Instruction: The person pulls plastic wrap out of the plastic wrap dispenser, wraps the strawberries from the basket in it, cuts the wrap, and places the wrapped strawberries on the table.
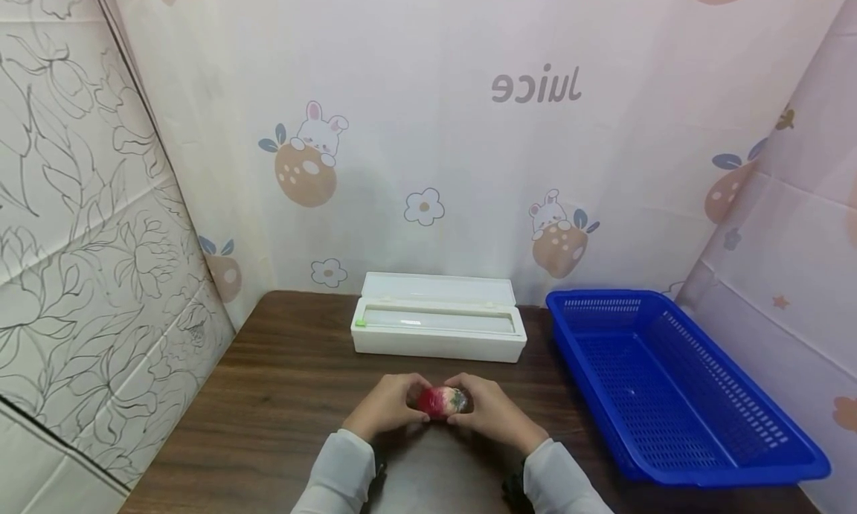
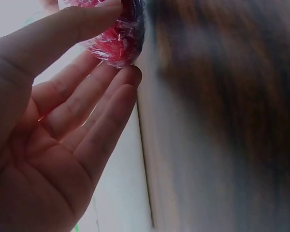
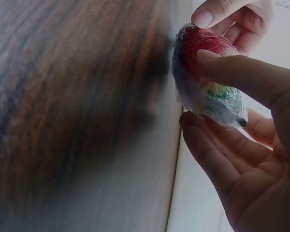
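Observation:
A small red fruit, pale and green toward one end, is wrapped in clear crinkled cling film; its exact kind is hard to tell. My left hand holds its red end, thumb on one side and fingertips on the other, as the left wrist view shows. At the green end, my right hand grips it between thumb and fingers. In the right wrist view the wrapped fruit has film bunched around a dark tip. Just beyond both hands stands a white cling film dispenser, its lid raised and a green slider at left.
A blue plastic basket stands at the right of the dark wooden table. Patterned curtains hang behind the table and along both sides. The dispenser is close to the back curtain.

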Demonstrator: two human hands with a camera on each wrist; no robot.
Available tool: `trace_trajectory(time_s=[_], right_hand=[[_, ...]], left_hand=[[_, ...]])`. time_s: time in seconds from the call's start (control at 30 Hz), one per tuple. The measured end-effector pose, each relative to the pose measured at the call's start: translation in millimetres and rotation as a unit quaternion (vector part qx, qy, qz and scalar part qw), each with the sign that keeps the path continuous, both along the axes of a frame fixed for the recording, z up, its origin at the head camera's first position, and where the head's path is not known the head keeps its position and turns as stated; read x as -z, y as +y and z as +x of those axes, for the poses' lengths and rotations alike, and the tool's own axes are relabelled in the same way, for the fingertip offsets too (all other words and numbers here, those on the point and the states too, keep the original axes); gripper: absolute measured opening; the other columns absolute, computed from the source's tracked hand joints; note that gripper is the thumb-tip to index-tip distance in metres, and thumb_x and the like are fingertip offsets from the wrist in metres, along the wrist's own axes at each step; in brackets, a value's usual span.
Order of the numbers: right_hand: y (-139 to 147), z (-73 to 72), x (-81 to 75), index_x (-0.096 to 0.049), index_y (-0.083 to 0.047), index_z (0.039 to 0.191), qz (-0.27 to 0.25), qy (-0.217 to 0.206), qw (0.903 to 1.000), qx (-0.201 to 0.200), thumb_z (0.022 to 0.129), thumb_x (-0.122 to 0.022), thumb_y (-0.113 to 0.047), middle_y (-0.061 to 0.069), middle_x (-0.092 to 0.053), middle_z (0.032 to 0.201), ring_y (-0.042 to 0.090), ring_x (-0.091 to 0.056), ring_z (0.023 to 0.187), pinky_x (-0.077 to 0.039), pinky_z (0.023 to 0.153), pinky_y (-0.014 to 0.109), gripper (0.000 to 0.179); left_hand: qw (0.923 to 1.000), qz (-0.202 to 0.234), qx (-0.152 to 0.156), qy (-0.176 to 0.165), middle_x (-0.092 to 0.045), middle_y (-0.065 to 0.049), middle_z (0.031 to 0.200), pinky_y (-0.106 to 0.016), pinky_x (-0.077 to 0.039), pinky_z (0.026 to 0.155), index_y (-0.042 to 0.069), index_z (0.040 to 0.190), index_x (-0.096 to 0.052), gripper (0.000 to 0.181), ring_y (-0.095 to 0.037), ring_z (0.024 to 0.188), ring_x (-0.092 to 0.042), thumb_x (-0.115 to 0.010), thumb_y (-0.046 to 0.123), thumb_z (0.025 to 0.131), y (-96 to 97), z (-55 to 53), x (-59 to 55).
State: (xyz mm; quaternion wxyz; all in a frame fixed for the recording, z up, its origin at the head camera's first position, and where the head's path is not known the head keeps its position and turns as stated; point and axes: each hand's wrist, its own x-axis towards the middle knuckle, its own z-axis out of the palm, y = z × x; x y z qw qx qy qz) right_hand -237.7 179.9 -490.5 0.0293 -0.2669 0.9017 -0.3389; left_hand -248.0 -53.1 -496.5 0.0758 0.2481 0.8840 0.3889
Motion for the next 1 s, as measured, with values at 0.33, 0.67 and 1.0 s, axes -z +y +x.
trace_trajectory(time_s=[0.33, 0.67, 1.0], right_hand=[[-1.1, 1.2, 4.2, -0.063, -0.002, 0.128, 0.017, -0.005, 0.9998, 0.000, 0.082, -0.085, -0.022, 0.010, -0.065, 0.123, 0.021, -0.062, 0.106, -0.055, 0.085, 0.036, 0.055], [-0.3, 0.0, 5.4, -0.060, -0.005, 0.129, 0.019, -0.016, 0.9997, -0.008, 0.082, -0.085, -0.020, 0.007, -0.064, 0.125, 0.022, -0.062, 0.109, -0.055, 0.089, 0.041, 0.056], [0.6, -2.2, 0.9, -0.058, -0.005, 0.133, 0.009, -0.017, 0.9996, -0.019, 0.085, -0.082, -0.033, 0.006, -0.063, 0.125, 0.018, -0.062, 0.107, -0.054, 0.087, 0.034, 0.061]], left_hand=[[0.9998, -0.001, -0.001, -0.019, -0.070, 0.003, 0.097, -0.030, -0.056, 0.082, 0.010, 0.113, -0.068, 0.041, -0.011, 0.090, -0.066, -0.088, 0.013, 0.077, -1.6, -0.1, 6.8], [0.9995, 0.009, 0.006, -0.029, -0.068, 0.004, 0.099, -0.031, -0.055, 0.083, 0.009, 0.115, -0.067, 0.045, -0.011, 0.091, -0.065, -0.089, 0.014, 0.076, -2.2, -1.5, 7.8], [0.9995, 0.007, 0.014, -0.028, -0.070, -0.001, 0.110, -0.034, -0.055, 0.088, 0.008, 0.121, -0.066, 0.051, -0.014, 0.097, -0.066, -0.089, 0.018, 0.077, -4.0, -1.9, 0.2]])
